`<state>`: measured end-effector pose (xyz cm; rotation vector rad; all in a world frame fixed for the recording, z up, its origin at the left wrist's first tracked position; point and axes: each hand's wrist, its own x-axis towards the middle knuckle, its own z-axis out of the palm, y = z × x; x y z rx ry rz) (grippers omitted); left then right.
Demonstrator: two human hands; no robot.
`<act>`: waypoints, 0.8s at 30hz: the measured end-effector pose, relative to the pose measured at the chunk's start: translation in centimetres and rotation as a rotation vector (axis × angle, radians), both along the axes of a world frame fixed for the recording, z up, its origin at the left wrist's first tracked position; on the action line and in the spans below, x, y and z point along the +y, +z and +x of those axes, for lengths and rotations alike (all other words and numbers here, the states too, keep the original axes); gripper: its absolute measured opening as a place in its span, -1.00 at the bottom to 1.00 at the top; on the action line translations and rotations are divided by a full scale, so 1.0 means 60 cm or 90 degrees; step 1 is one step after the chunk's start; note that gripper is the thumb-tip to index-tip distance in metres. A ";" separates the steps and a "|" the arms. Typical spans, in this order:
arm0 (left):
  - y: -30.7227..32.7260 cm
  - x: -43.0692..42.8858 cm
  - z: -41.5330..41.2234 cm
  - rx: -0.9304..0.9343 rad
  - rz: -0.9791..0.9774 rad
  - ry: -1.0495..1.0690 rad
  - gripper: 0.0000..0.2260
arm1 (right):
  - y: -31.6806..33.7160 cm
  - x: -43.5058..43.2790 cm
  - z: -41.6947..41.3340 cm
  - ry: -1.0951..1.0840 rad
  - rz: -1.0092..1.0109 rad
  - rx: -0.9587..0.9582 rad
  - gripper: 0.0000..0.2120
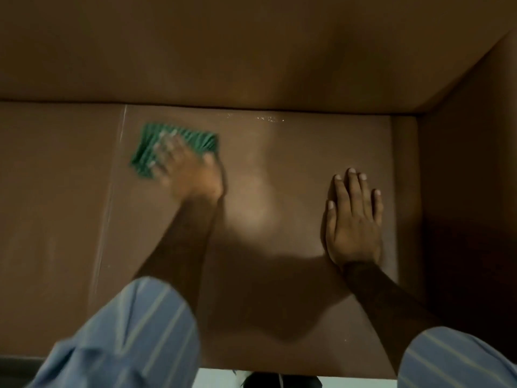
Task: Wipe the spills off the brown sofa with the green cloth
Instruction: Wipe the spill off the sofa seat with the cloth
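Observation:
The brown sofa seat cushion [265,247] fills the middle of the head view. My left hand [187,172] presses the green ribbed cloth [148,152] flat on the cushion's far left part, close to the seam; hand and cloth are motion-blurred. My right hand [354,219] lies flat on the cushion's right side, fingers spread, holding nothing. Small shiny wet spots [268,118] glint along the cushion's back edge, below the backrest.
The backrest [251,51] rises behind the seat and the armrest [467,177] walls the right side. A second seat cushion [50,219] lies left of the seam. Pale floor [218,380] shows below the seat's front edge.

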<state>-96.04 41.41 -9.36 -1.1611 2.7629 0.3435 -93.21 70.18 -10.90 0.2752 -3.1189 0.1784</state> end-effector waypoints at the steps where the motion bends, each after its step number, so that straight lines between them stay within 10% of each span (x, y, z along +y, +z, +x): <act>1: -0.004 0.036 -0.049 0.008 0.014 -0.033 -0.32 | -0.001 0.000 0.001 0.001 0.003 0.002 -0.43; 10: 0.007 0.009 -0.038 0.004 -0.015 -0.440 -0.32 | 0.007 -0.005 0.001 0.003 0.013 -0.007 -0.43; 19: -0.010 0.107 -0.071 -0.006 0.023 -0.187 -0.19 | 0.000 -0.002 -0.001 -0.002 0.016 0.003 -0.43; 24: -0.006 0.160 -0.067 0.024 0.015 -0.559 -0.34 | 0.005 -0.002 0.000 -0.003 0.016 -0.005 -0.43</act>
